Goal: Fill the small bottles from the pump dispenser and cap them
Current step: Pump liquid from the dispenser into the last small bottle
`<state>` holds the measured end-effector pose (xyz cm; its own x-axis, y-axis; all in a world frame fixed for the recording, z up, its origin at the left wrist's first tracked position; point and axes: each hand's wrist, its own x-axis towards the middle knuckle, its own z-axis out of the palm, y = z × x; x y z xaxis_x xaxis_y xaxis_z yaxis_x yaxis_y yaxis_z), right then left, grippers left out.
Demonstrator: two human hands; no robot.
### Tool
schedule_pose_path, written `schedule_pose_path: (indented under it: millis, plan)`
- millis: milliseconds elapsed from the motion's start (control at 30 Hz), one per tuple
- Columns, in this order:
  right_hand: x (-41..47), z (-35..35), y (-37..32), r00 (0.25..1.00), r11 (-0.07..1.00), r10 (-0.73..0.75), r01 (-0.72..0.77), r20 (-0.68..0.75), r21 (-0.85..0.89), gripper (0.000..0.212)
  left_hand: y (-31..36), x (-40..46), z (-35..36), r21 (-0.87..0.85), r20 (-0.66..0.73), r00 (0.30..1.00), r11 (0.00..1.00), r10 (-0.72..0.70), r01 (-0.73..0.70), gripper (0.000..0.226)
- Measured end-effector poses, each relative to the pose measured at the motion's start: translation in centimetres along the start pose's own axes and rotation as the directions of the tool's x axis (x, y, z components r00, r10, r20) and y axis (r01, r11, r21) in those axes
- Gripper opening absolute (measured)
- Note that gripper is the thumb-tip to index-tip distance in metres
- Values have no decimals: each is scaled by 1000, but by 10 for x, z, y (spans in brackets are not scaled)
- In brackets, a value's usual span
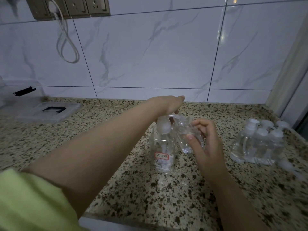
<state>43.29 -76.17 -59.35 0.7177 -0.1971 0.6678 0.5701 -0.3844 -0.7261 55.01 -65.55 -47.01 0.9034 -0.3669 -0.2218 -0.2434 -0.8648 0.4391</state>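
Here the speckled granite counter (pixel 133 189) carries the clear square pump dispenser with a red-edged label (pixel 162 154) at centre, the left hand (pixel 168 105) pressing down on its pump head. Just right, the right hand (pixel 205 144) pinches a small clear bottle (pixel 187 132), tilted, mouth toward the nozzle. Nozzle-to-mouth alignment is blurred; left finger curl cannot be told.

This looks like a home kitchen or utility corner. The desk (pixel 150 194) is a speckled granite top running against a wall of glossy white, marble-veined tiles (pixel 150 47) with dark grout lines. A row of wall sockets (pixel 70 5) sits high on the tiles, with a white cable (pixel 66 44) plugged in and hanging in a loop. A clear plastic storage box (pixel 50 110) with black latches rests at the far left.
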Motion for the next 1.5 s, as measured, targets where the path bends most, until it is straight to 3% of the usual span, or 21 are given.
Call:
schedule_pose_path:
  millis: [433,867,1000,1500]
  plan:
    - [1,-1,4,1000,1000,-16,16,-2,-22,29,0,3,0,-13,-60,998,1000,22,-23,70]
    - [1,-1,4,1000,1000,-5,5,-9,-1,27,5,-3,-2,44,-52,998,999,19,-17,69]
    - [0,-2,6,1000,1000,-5,5,-7,-8,31,6,-5,-5,32,9,999,999,-31,31,70]
    - [1,-1,4,1000,998,-12,11,-16,-67,31,4,1,-1,82,-23,1000,997,5,-3,70]
